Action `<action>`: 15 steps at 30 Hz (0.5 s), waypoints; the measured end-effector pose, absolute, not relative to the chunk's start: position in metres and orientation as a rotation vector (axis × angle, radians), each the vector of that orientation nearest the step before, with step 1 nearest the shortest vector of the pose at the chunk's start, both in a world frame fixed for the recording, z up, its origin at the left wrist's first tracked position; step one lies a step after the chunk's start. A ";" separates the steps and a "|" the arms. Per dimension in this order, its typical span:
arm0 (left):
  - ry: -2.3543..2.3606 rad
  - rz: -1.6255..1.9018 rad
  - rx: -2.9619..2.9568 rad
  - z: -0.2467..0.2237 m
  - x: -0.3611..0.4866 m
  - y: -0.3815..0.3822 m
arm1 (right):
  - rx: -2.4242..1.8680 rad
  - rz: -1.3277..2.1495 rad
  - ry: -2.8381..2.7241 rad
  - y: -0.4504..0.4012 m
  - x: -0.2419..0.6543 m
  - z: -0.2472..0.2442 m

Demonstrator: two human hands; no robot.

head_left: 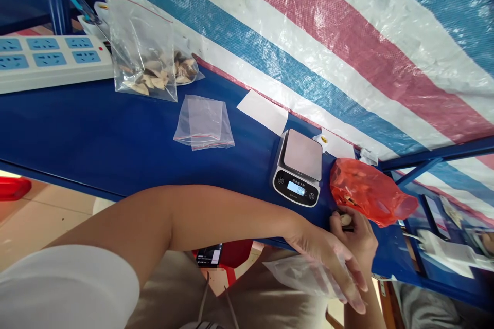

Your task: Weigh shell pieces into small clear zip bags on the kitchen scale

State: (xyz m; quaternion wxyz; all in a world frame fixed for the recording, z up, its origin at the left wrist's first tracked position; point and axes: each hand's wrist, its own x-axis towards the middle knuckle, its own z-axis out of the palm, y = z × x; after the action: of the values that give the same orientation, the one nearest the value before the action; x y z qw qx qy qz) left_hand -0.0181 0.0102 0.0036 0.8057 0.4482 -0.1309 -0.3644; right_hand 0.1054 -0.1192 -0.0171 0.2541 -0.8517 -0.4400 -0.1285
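Note:
My left arm reaches across to the right, and my left hand (328,257) has a clear plastic bag (297,272) at its fingers, over my lap. Just beyond it, crossing behind, my right hand (357,234) is closed around a small pale piece (346,220), whose kind I cannot make out. That hand rests at the table edge, right beside a red plastic bag (366,187) with contents showing faintly. Left of the red bag stands a digital kitchen scale (303,154) with a lit display and a bare weighing plate.
Flat zip bags (204,121) lie on the blue table (146,133). Farther left, a clear bag of dried slices (148,72) stands by a power strip (50,59). White paper (264,110) lies near the striped sheet (293,25). A phone (209,256) is below the table edge.

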 end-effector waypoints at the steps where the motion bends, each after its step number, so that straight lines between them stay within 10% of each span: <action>1: -0.276 -0.771 0.950 0.003 -0.018 0.010 | -2.304 -0.306 -1.115 -0.119 0.104 -0.016; 15: -0.243 -0.590 1.020 -0.009 -0.019 0.009 | -1.625 0.137 -0.549 -0.104 0.051 0.060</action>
State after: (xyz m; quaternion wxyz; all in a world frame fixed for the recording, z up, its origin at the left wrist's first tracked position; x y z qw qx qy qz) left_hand -0.0192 0.0089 -0.0088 0.8245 0.4797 -0.1142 -0.2775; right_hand 0.0508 -0.1043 0.0602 0.6521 -0.7159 -0.2419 0.0605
